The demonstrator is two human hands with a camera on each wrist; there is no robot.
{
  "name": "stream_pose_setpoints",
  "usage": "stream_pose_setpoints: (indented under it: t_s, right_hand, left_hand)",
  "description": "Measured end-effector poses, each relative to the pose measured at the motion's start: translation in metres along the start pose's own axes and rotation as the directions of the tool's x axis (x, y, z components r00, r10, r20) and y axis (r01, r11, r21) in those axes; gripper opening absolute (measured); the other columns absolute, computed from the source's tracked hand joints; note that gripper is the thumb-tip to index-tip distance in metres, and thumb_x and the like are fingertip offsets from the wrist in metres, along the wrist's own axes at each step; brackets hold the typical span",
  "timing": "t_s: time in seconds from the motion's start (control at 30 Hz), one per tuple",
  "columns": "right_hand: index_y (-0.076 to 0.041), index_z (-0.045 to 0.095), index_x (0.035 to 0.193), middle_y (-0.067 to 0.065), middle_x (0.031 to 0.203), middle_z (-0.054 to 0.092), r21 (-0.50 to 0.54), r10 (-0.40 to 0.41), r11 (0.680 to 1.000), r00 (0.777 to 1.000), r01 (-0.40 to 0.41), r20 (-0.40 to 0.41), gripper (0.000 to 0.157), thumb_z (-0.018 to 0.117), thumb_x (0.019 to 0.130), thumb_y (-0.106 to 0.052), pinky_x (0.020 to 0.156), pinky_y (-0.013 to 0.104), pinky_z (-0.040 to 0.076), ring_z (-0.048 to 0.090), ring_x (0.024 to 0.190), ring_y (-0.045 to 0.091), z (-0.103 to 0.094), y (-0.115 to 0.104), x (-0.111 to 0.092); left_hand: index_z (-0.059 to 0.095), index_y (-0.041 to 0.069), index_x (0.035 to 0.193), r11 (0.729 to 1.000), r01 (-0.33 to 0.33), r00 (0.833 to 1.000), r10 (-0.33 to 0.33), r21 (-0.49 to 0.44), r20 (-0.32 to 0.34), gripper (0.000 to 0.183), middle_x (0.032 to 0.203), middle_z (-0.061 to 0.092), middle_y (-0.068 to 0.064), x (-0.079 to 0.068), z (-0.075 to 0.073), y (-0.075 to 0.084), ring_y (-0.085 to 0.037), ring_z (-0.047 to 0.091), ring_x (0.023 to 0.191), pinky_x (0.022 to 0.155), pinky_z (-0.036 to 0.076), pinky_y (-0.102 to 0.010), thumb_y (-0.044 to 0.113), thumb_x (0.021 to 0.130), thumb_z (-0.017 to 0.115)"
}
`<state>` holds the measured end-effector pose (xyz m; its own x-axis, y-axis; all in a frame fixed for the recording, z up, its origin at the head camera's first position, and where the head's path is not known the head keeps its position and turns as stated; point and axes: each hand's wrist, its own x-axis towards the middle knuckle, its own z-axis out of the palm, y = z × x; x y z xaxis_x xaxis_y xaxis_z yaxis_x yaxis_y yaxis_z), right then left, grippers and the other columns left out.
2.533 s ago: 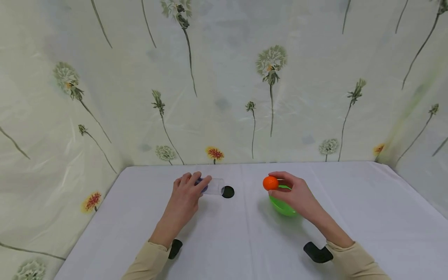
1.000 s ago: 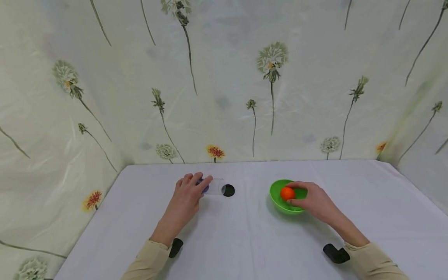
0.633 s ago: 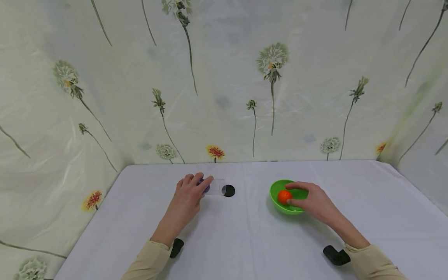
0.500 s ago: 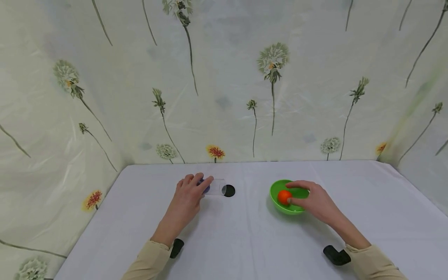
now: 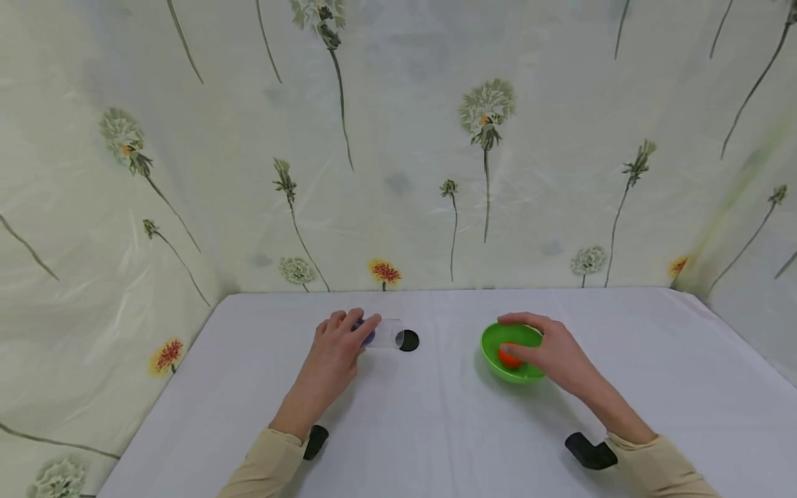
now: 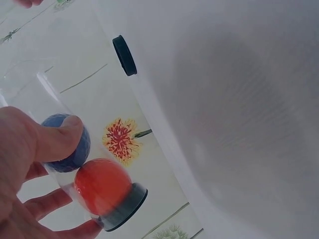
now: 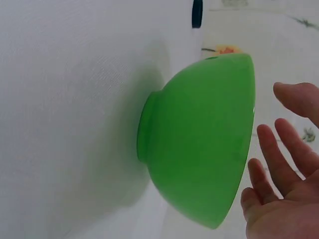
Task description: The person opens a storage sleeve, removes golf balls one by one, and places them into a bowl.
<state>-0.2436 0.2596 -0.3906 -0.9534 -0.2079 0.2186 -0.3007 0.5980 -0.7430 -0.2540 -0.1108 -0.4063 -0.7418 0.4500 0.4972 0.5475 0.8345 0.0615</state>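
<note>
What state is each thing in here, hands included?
Clear cylindrical tube: roughly level, open at one end
Dark round cap: on the tube's other end
Dark round lid: off, flat on the white cloth
Blue ball: inside the tube
Reddish ball: inside the tube, at the capped end
Green round bowl: upright on the cloth
Bright orange ball: inside the bowl
Left hand: gripping the tube
Right hand: at the bowl's rim, fingers parted, empty

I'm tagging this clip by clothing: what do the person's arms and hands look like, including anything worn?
The left sleeve and right sleeve are beige, ending near the wrists. The left hand and right hand wear no gloves. A small black block shows beside the left wrist, and an angular, bent black piece beside the right. No cables show.
</note>
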Motion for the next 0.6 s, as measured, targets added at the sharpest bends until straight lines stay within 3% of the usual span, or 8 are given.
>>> stream_pose_setpoints:
  t_s: [0.4, 0.6]
  right_hand:
    - [-0.024, 0.063, 0.128, -0.003, 0.133, 0.058, 0.064, 0.005, 0.998, 1.0, -0.006, 0.024, 0.043, 0.074, 0.088, -0.035, 0.104, 0.057, 0.031, 0.037, 0.136, 0.028, 0.025, -0.02, 0.012]
    - [-0.025, 0.063, 0.128, -0.006, 0.131, 0.06, 0.071, -0.012, 0.997, 1.0, 0.01, 0.029, 0.044, 0.075, 0.088, -0.036, 0.106, 0.054, 0.031, 0.042, 0.133, 0.027, 0.04, -0.027, 0.02]
  left_hand:
    - [0.055, 0.021, 0.135, 1.0, -0.008, 1.0, 0.009, 0.019, -0.002, 0.061, 0.126, 0.053, -0.007, 0.0, 0.0, 0.0, -0.031, 0.048, 0.114, 0.092, 0.043, -0.052, 0.003, 0.082, 0.079]
    - [0.055, 0.022, 0.135, 0.998, -0.035, 0.999, 0.035, 0.055, -0.015, 0.06, 0.125, 0.053, -0.007, 0.001, -0.001, 0.0, -0.029, 0.047, 0.114, 0.093, 0.041, -0.051, 0.002, 0.083, 0.077]
